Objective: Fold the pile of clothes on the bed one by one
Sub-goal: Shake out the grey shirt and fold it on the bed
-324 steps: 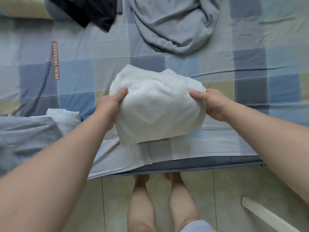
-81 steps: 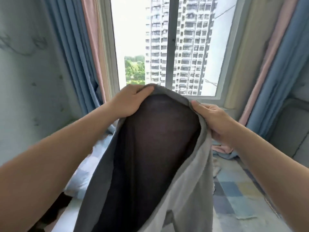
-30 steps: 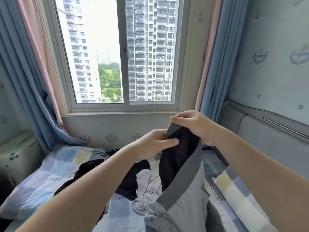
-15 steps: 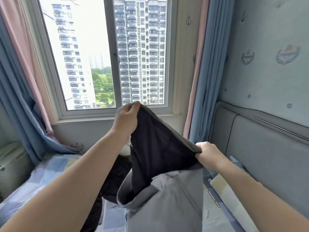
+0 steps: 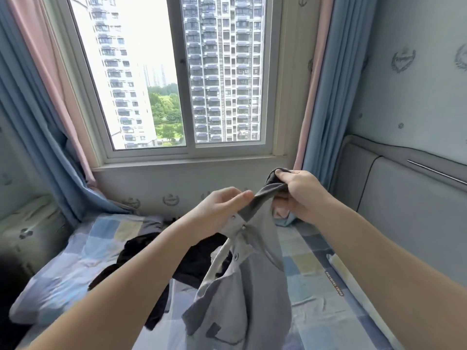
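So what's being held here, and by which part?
Both hold the grey polo shirt by its dark collar: left hand pinches it, right hand grips the bunched end.

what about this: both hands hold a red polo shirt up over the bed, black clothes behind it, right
No: the head view shows a grey polo shirt, not red. The left hand and right hand hold it up over the bed, black clothes behind.
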Demonstrator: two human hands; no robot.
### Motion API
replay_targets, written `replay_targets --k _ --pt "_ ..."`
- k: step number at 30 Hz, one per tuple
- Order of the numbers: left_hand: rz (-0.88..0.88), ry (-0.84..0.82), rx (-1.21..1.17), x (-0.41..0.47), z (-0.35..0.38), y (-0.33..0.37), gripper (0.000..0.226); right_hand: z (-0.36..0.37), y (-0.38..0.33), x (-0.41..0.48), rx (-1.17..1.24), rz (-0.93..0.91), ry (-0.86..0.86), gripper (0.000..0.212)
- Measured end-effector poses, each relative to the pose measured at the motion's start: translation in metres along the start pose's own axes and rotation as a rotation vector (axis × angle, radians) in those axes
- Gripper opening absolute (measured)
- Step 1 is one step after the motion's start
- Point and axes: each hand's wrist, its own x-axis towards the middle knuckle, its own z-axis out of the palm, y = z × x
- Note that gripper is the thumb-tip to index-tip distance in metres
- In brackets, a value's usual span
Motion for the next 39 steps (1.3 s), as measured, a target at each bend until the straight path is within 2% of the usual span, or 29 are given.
replay_targets --k 1,3,5,7,9,11,13,15,17,19,21,23,27,28,31,34,36,39 --pt "-0.014 -0.053 0.052 -0.005 0.005 -0.005 0.046 0.003 0.0 0.001 0.033 0.013 0.023 0.021" --pt "-0.057 -0.038 0.18 -0.005 0.011 -0.022 0.028 0.007 0.002 0.005 0.08 0.033 0.048 0.022" --pt "-0.071 0.004 0.203 -0.003 0.012 -0.034 0.03 0.008 0.004 0.01 0.11 0.034 0.054 0.021" --pt "-0.081 0.067 0.077 -0.004 0.008 -0.037 0.038 0.005 0.009 0.017 0.166 0.043 0.058 0.019" --pt "-0.114 0.152 -0.089 -0.003 0.006 -0.039 0.028 0.003 0.019 0.024 0.228 0.058 0.034 0.018" --pt "-0.119 0.218 -0.214 -0.002 0.007 -0.04 0.031 0.0 0.035 0.028 0.251 0.033 -0.007 0.02" --pt "-0.097 0.235 -0.311 -0.001 0.009 -0.039 0.033 -0.003 0.056 0.024 0.188 -0.028 -0.091 0.025" --pt "-0.089 0.25 -0.399 -0.002 0.01 -0.036 0.023 -0.006 0.081 0.012 0.03 -0.089 -0.208 0.041" --pt "-0.093 0.235 -0.466 -0.003 0.011 -0.036 0.021 -0.005 0.108 -0.001 -0.096 -0.068 -0.372 0.054" --pt "-0.115 0.209 -0.528 -0.005 0.013 -0.038 0.019 -0.002 0.138 -0.013 -0.204 -0.008 -0.486 0.042" --pt "-0.16 0.233 -0.58 -0.009 0.012 -0.044 0.019 0.0 0.162 -0.025 -0.323 -0.011 -0.442 0.02" --pt "-0.196 0.242 -0.671 -0.015 0.009 -0.049 0.022 -0.002 0.177 -0.033 -0.328 -0.029 -0.361 0.018" --pt "-0.324 0.041 -0.844 -0.037 0.008 -0.072 0.073 -0.005 0.181 -0.044 -0.237 0.018 -0.273 0.018" --pt "-0.309 -0.021 -0.852 -0.043 0.012 -0.079 0.076 -0.006 0.181 -0.046 -0.229 0.022 -0.256 0.018" --pt "-0.205 -0.086 -0.668 -0.054 0.032 -0.101 0.049 -0.011 0.182 -0.051 -0.209 0.023 -0.258 0.018" --pt "-0.236 0.107 -0.602 -0.058 0.048 -0.113 0.034 -0.017 0.186 -0.056 -0.218 0.037 -0.249 0.02" --pt "-0.283 0.187 -0.608 -0.059 0.053 -0.114 0.031 -0.022 0.192 -0.06 -0.249 0.044 -0.262 0.023" --pt "-0.325 0.266 -0.565 -0.061 0.059 -0.115 0.039 -0.03 0.208 -0.064 -0.285 0.063 -0.291 0.022"
